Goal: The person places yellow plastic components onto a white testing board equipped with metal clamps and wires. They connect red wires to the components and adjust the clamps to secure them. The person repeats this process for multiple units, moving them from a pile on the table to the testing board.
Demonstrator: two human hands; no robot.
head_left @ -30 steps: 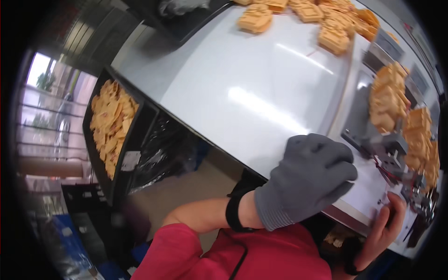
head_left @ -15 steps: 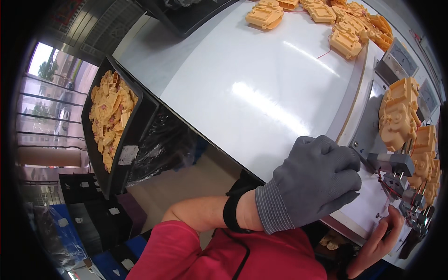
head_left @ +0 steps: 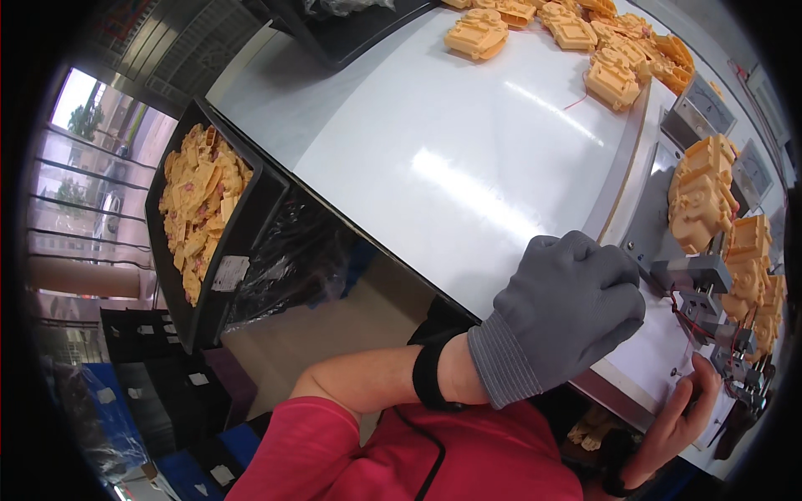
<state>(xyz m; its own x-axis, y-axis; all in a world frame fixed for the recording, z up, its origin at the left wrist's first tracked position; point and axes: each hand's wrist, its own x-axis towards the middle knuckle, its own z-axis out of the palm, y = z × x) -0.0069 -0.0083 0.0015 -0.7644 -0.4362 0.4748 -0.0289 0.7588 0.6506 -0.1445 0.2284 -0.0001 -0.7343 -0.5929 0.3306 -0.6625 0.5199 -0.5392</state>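
Observation:
My left hand [head_left: 570, 305], in a grey knit-cuffed glove, is curled closed at the front edge of the workbench, just left of a grey metal fixture [head_left: 692, 274]. Whatever its fingers hold is hidden beneath it. Bare and bent-fingered, my right hand [head_left: 687, 407] is low at the right, beside the fixture's lower clamps with red wires [head_left: 687, 324]. I cannot make out what is between its fingertips. Yellow-orange plastic housings [head_left: 702, 192] sit in a row along the fixture's far side.
More yellow-orange housings [head_left: 614, 77] are heaped at the bench's far right, near box-shaped dial meters [head_left: 700, 108]. A black bin [head_left: 276, 188] full of small yellow-orange parts stands left of the white worktop [head_left: 401, 175]. Another black tray [head_left: 351, 37] is at the back.
The view has shifted slightly, so the fixture and housings appear a little further left. My gloved left hand is slightly closer to the fixture. Both hands keep nearly the same pose.

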